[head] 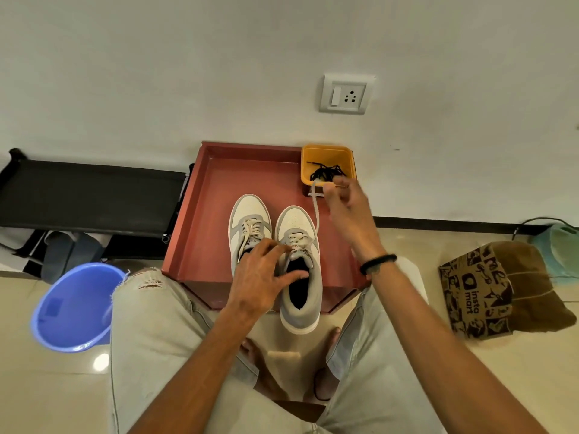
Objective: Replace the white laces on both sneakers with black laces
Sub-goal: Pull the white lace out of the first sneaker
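Both sneakers sat side by side on the red surface (200, 214), toes pointing away toward the wall, long axes running front to back. The right sneaker (299, 270) hung its heel over the near edge; the left sneaker (249, 227) was fully on. The left hand (261, 277) rested on the right sneaker's collar, fingers spread. The right hand (347, 208) pinched the white lace (316, 211), pulled up taut. The black laces (326, 172) lay in a yellow tub (329, 151) at the far right corner. Plenty of bare red on the left side. A blue bucket (75, 308) and a paper bag (501, 289) flanked it on the floor.
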Demonstrator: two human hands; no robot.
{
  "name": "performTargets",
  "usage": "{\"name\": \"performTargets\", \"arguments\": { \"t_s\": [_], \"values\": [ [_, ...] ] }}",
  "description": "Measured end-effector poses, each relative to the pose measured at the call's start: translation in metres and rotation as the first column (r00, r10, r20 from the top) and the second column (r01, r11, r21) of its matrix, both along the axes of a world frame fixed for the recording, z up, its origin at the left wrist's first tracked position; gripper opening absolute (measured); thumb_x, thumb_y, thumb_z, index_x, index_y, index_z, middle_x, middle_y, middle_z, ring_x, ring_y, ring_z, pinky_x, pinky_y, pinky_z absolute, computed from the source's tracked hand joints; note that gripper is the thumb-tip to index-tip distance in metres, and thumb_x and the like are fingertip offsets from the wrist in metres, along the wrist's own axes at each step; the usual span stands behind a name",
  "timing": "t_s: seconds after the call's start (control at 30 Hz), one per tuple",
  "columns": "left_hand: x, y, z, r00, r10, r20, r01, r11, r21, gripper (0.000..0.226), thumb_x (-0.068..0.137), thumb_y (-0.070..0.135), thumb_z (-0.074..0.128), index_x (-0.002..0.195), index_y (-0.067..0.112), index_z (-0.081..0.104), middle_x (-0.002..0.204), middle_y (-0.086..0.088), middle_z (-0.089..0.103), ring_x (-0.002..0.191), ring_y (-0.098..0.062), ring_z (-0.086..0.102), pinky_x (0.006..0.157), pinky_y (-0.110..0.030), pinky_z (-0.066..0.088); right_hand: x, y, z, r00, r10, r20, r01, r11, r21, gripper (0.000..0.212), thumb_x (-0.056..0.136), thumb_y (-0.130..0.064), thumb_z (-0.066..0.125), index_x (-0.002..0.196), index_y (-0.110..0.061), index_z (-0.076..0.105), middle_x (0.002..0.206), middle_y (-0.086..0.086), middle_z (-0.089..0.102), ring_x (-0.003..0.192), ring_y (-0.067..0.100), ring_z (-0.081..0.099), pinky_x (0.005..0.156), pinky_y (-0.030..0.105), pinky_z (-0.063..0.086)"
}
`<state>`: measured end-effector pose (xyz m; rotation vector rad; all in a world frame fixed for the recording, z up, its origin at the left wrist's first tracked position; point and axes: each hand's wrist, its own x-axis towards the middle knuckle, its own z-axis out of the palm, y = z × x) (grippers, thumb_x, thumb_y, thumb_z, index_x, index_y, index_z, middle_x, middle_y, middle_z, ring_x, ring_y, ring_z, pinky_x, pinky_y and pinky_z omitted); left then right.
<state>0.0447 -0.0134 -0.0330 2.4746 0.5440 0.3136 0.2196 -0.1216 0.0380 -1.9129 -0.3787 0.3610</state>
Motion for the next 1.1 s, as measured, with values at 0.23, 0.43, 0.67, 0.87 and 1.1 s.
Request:
{"name": "performTargets", "arguments": {
  "t_s": [0.23,0.43,0.67,0.87,1.1],
  "values": [
    [-0.031,0.021,0.015,0.996,-0.029,-0.088,0.034,0.998,0.045,0.064,0.071,0.082,0.064,0.11,0.032,0.059,0.102,0.015,0.057,0.098,-0.013,0.052,0.09,-0.035,0.047,-0.082,-0.058,-0.047,0.993,0.064,-0.101,-0.071,0.996,-0.058,0.047,0.093,-0.048,0.07,0.135,-0.031,0.057,0.125,-0.018,0.061,0.113,-0.002,0.06,0.097,0.027,0.054],
    [-0.047,0.024,0.011,0.973,-0.057,-0.225,0.078,0.993,0.088,0.056,0.085,0.038,0.079,0.135,0.033,0.054,0.115,0.009,0.068,0.113,-0.02,0.059,0.103,-0.041,0.036,-0.092,-0.054,-0.065,0.989,0.144,0.045,-0.136,0.98,-0.147,0.042,0.091,-0.03,0.078,0.13,-0.031,0.063,0.124,-0.017,0.06,0.11,0.001,0.061,0.091,0.021,0.056],
    [-0.036,0.054,0.006,0.985,0.105,-0.14,-0.099,0.994,0.049,0.055,0.089,0.016,0.079,0.14,0.025,0.063,0.114,-0.007,0.071,0.109,-0.029,0.063,0.098,-0.05,0.05,-0.089,-0.051,-0.073,0.994,0.088,0.066,-0.081,0.992,-0.096,0.035,0.091,-0.024,0.078,0.125,-0.029,0.069,0.122,-0.014,0.065,0.104,0.002,0.064,0.077,0.009,0.054],
    [-0.024,0.052,0.001,0.941,0.335,-0.039,-0.323,0.929,0.182,0.046,0.09,0.021,0.076,0.135,0.02,0.066,0.138,-0.01,0.061,0.136,-0.034,0.048,0.114,-0.059,0.034,-0.089,-0.051,-0.079,0.993,0.08,0.082,-0.073,0.994,-0.079,0.035,0.091,-0.026,0.078,0.125,-0.028,0.07,0.123,-0.01,0.066,0.1,0.002,0.066,0.077,0.009,0.054],
    [0.008,-0.041,0.018,0.981,0.192,-0.009,-0.19,0.96,-0.205,0.051,0.094,0.056,0.065,0.134,0.023,0.065,0.131,0.0,0.061,0.123,-0.018,0.053,0.107,-0.033,0.047,-0.087,-0.048,-0.091,0.982,0.124,0.145,-0.105,0.985,-0.136,0.035,0.098,-0.038,0.066,0.133,-0.036,0.06,0.12,-0.014,0.058,0.106,0.009,0.063,0.091,0.036,0.06]
  ]
}}
